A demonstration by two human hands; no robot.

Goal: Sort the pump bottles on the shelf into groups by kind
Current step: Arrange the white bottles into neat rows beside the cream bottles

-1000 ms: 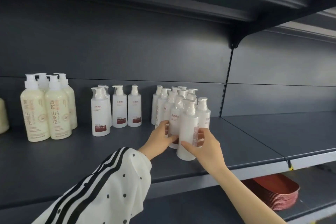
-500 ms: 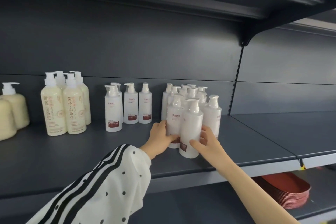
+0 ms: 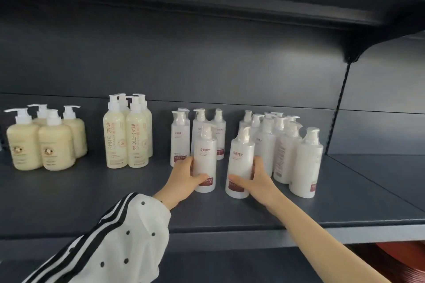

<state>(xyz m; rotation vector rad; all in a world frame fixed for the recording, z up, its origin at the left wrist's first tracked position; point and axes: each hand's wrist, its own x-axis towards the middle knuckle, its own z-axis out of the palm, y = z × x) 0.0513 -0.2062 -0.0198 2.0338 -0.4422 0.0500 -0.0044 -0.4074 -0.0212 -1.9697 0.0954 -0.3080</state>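
Nearest, our polka-dot sleeve leads to our left hand, its fingers and thumb curled round a white pump bottle upright on the grey shelf. At its 3 o'clock, our right hand wraps a second white bottle the same way; the 2 bottles stand apart. Behind the first, at 12 o'clock, stand 4 matching white bottles. At 2 o'clock from the second is a tight white cluster. Toward 9 o'clock are 4 tall cream bottles, then 4 squat cream ones.
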